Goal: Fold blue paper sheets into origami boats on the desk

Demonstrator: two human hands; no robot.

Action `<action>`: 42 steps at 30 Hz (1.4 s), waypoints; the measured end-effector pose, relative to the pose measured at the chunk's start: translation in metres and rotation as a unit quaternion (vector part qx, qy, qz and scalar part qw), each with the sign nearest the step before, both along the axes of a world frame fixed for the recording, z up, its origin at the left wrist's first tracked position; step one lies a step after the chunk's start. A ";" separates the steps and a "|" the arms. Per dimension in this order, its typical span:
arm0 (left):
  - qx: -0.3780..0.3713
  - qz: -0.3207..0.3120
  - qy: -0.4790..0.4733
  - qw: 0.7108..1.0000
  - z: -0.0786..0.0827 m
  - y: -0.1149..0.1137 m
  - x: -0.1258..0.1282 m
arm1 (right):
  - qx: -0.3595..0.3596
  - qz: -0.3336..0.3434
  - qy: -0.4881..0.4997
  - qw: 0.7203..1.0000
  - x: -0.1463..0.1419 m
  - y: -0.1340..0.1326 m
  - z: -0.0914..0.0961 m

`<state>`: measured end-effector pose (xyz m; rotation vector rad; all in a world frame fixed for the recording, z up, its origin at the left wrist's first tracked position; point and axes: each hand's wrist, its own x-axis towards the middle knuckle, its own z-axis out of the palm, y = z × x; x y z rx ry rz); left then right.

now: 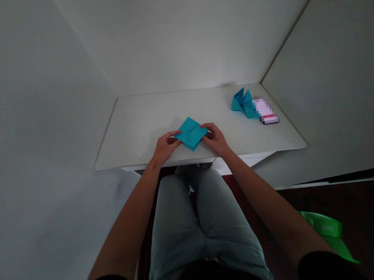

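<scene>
A folded blue sheet of paper (190,132), shaped like a diamond, is held over the front part of the white table (134,120). My left hand (167,147) pinches its left corner, with the thumb and fingers on either side of the edge. At the right corner, my right hand (216,139) grips the paper in a similar way. The paper's lower corner points toward me and shows more than one layer. Parts of the fingers are hidden beneath it.
Toward the back right of the table stands a folded blue paper shape (243,103) with pointed tips. Beside it lies a phone (266,112) with a lit, blurred screen. Walls close in the table at the back and sides. A green plastic object (325,227) is on the floor at lower right.
</scene>
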<state>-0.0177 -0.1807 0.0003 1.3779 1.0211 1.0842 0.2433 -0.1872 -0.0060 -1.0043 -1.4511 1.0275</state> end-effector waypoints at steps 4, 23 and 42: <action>0.006 0.000 0.012 1.000 0.006 0.005 -0.003 | -0.042 0.013 -0.016 0.999 0.007 0.003 -0.001; 0.086 0.078 -0.051 0.992 0.019 0.169 0.039 | 0.018 -0.033 0.019 0.999 0.027 0.172 0.021; 0.162 0.006 0.094 0.982 0.005 0.187 0.032 | -0.055 0.031 0.024 0.998 0.032 0.185 -0.001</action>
